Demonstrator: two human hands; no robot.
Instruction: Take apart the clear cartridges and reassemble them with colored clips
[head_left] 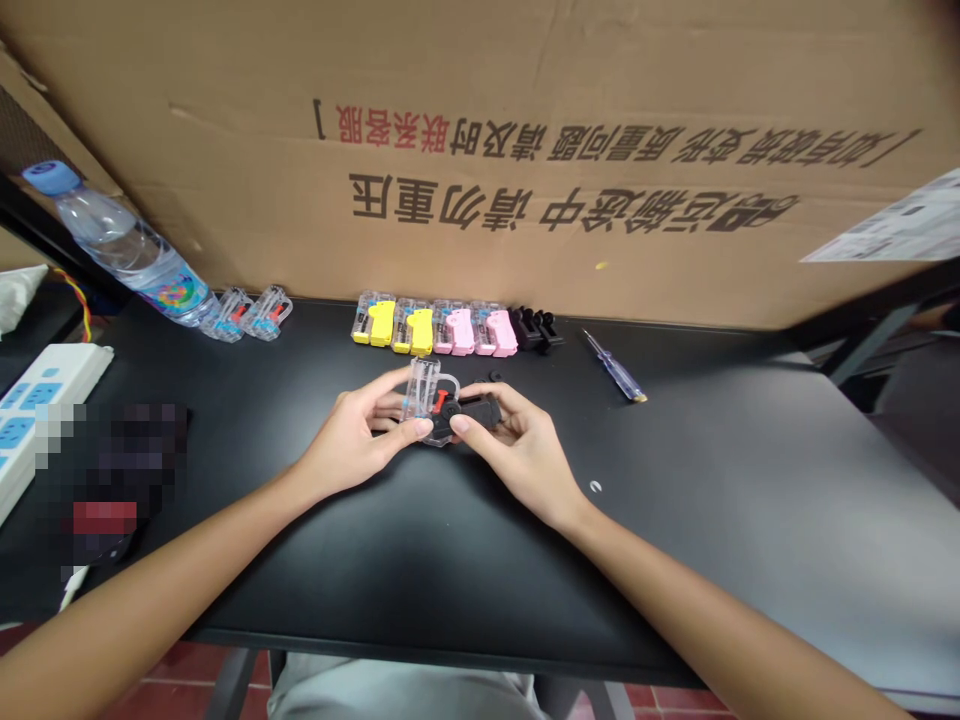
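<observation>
My left hand (360, 435) pinches a clear plastic casing (424, 396) with a small red piece inside, held just above the black table (675, 520). My right hand (517, 440) grips a black part (480, 410) pressed against the casing's right side. Both hands meet at the table's middle. Behind them lies a row of similar clear casings, two with yellow inserts (394, 324) and two with pink inserts (474, 330), then loose black parts (534, 328).
A screwdriver (615, 367) lies to the right of the row. Two more clear casings (247, 313) and a water bottle (120, 245) lie at the back left, a white power strip (30, 410) at the left edge. A small ring (595, 487) rests near my right wrist. Cardboard (525, 150) walls the back.
</observation>
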